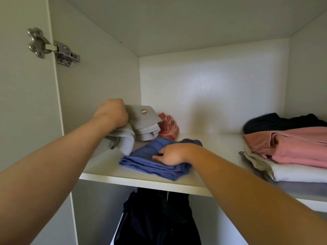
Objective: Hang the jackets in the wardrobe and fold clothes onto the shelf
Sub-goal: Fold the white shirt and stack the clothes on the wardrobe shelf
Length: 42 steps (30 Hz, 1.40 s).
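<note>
On the white wardrobe shelf (pixel 208 138) lies a folded blue garment (pixel 145 156). My right hand (pixel 170 155) rests on top of it, thumb out, fingers partly curled into the cloth. My left hand (pixel 113 112) grips a light grey garment (pixel 141 124) with a small round patch, held slightly above the shelf's left end. Behind it sits a crumpled salmon-pink piece (pixel 169 125). A dark jacket (pixel 157 218) with white stripes hangs below the shelf.
At the shelf's right end stands a stack of folded clothes (pixel 292 156): pink on top, cream, white and grey-purple beneath, with a black garment (pixel 276 122) behind. The wardrobe's left wall carries a metal hinge (pixel 53 47) on the open door.
</note>
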Available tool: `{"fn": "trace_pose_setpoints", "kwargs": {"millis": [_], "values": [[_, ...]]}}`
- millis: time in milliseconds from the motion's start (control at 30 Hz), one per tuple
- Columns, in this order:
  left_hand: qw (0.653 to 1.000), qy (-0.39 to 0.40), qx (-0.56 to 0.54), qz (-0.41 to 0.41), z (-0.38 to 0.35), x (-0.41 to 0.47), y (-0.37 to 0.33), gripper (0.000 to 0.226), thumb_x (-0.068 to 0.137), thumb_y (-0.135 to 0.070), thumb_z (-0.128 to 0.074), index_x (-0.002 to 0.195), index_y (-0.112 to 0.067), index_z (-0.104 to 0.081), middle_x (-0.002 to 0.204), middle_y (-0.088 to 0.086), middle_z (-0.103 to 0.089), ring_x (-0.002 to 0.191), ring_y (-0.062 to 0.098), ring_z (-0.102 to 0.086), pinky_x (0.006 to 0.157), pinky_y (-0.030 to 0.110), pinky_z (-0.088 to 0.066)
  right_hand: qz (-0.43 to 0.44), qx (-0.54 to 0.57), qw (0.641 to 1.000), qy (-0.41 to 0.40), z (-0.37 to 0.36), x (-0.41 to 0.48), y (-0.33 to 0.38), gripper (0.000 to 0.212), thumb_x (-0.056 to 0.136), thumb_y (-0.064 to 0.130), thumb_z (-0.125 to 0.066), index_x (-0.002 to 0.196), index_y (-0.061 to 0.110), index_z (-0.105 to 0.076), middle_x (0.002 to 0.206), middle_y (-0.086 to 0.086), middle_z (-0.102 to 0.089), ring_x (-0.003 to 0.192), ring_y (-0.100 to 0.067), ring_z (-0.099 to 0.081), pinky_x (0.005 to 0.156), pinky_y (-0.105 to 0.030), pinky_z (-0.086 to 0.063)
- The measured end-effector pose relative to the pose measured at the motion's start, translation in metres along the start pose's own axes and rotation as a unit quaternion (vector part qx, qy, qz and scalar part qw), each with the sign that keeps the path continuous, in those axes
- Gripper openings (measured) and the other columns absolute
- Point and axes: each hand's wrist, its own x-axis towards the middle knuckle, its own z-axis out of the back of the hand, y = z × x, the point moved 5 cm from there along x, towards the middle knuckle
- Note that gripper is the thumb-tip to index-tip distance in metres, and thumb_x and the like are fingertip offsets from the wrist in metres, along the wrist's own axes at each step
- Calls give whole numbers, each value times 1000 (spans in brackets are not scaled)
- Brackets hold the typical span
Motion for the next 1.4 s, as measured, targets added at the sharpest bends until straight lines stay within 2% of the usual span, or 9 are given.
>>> {"fn": "trace_pose_setpoints", "kwargs": {"millis": [333, 500, 667, 767, 933, 1133, 1200, 1367, 1400], "values": [[937, -79, 235, -246, 16, -130, -119, 52, 97, -1, -43, 147, -4, -28, 129, 23, -54, 100, 39, -69, 60, 39, -37, -26, 207, 972, -112, 17, -10, -29, 39, 91, 41, -68, 122, 18, -66, 119, -2, -66, 108, -21, -60, 103, -38, -46], [921, -110, 249, -278, 19, -145, -126, 66, 95, 0, -47, 152, -5, -14, 141, 29, -43, 95, 37, -69, 54, 39, -34, 20, 348, 918, -188, 42, -29, -31, 32, 104, 14, -52, 136, 10, -55, 127, -6, -58, 120, -27, -54, 100, -34, -44], [907, -143, 249, -307, 35, -143, -128, 67, 92, -1, -31, 155, -9, -10, 151, 30, -34, 94, 37, -67, 45, 37, -24, -31, 598, 776, -198, 49, -20, -35, 24, 105, 18, -48, 82, 16, -55, 56, 5, -57, 42, -1, -53, 44, -13, -42], [905, -144, 251, -313, 31, -139, -131, 64, 99, -5, -37, 156, -10, -8, 154, 31, -29, 99, 40, -65, 56, 40, -35, -80, 729, 664, -149, 45, -15, -30, 23, 105, 21, -50, 90, 7, -57, 75, -6, -62, 66, -14, -58, 57, -19, -55], [911, -122, 251, -303, 22, -130, -129, 65, 101, -8, -42, 156, -11, -8, 158, 30, -24, 101, 40, -64, 60, 40, -38, -82, 795, 589, -121, 46, -21, -25, 24, 105, 22, -49, 94, 2, -55, 85, -12, -61, 80, -22, -62, 47, -27, -52], [912, -70, 275, -296, 5, -126, -120, 53, 100, -3, -37, 151, -8, -24, 157, 33, -26, 95, 38, -67, 48, 32, -26, -41, 923, 356, -137, 51, -11, -48, 68, 99, 64, -39, 124, 3, -55, 104, -25, -65, 90, -42, -65, 59, -50, -56], [913, -47, 278, -293, -2, -127, -118, 52, 98, -2, -42, 149, -8, -29, 156, 33, -28, 90, 36, -68, 44, 33, -17, -9, 908, 404, -112, 55, -10, -44, 78, 90, 75, -47, 120, 4, -57, 106, -24, -67, 94, -41, -67, 63, -49, -56], [903, -32, 254, -345, 1, -135, -128, 49, 89, -6, -59, 135, -16, -43, 132, 17, -56, 87, 29, -68, 46, 33, -23, -74, 832, 526, -162, 41, 7, -65, 44, 92, 42, -67, 118, 8, -58, 111, -18, -67, 97, -33, -67, 66, -43, -57], [900, -19, 235, -367, 0, -138, -131, 42, 90, -10, -59, 129, -21, -49, 120, 8, -62, 88, 26, -66, 49, 32, -25, -103, 782, 590, -174, 35, 11, -69, 38, 94, 40, -63, 111, 6, -59, 113, -18, -67, 99, -30, -66, 71, -44, -58]]}}
